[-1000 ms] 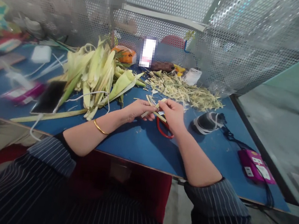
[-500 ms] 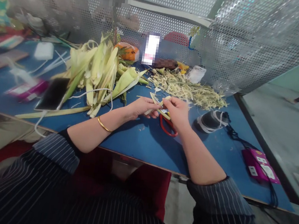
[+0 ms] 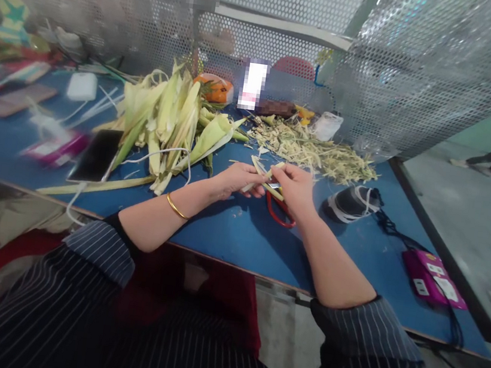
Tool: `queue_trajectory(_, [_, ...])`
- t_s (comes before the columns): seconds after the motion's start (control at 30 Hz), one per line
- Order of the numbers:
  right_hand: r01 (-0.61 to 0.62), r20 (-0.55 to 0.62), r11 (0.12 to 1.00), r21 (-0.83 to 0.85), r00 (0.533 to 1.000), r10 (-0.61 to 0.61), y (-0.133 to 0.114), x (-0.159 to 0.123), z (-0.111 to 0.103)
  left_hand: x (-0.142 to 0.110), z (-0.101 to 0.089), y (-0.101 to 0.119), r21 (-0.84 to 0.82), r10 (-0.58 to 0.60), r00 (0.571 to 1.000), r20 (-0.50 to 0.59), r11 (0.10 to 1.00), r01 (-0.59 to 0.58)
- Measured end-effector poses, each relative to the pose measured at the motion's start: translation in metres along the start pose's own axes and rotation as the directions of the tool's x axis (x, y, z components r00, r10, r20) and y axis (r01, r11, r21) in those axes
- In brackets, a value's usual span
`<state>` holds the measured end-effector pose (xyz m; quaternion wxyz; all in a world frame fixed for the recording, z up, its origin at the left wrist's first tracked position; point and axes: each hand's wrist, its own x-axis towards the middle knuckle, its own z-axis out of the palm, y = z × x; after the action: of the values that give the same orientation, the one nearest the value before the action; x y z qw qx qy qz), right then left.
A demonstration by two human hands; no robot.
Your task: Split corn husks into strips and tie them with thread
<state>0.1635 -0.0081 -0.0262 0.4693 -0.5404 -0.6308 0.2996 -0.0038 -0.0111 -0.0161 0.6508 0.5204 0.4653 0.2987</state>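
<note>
- Pale yellow-green corn-husk strips (image 3: 257, 164), thin and flat, sit right between the two hands, crossing each other just above the tabletop. Having them in the middle probably lets both sets of fingers get at them.
- Left hand (image 3: 242, 179): fingers curled in narrow, strip gripped between thumb and fingers. Looks like the steadying side to me.
- Right hand (image 3: 294, 187): thumb and fingertips pinched together on a strip too. I'd guess pinching from both sides stops something that thin from flopping around.
- Red-handled metal scissors (image 3: 274, 215) are just below the gap between the hands, bit of blade peeking out. Handy spot, I suppose. Can't tell if the right hand touches them; fingers cover part.
- Big loose bundle of pale green, leafy corn husks (image 3: 168, 116) lies left of the left hand and a bit beyond it, probably to stay within reach.
- Low, straw-coloured heap of shredded bits (image 3: 322, 152) is just beyond the right hand, likely to keep the near side free for working.
- Black cylinder wrapped in whitish ties (image 3: 351, 204) stands right of the right hand, seemingly just parked out of the way.
</note>
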Motion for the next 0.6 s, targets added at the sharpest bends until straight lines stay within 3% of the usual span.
queue_trajectory(0.6, [0.04, 0.015, 0.999, -0.022, 0.999, -0.04, 0.0074, 0.0022, 0.0021, -0.0014, 0.0007, 0.0008, 0.007, 0.001, 0.999, 0.033, 1.0, -0.001])
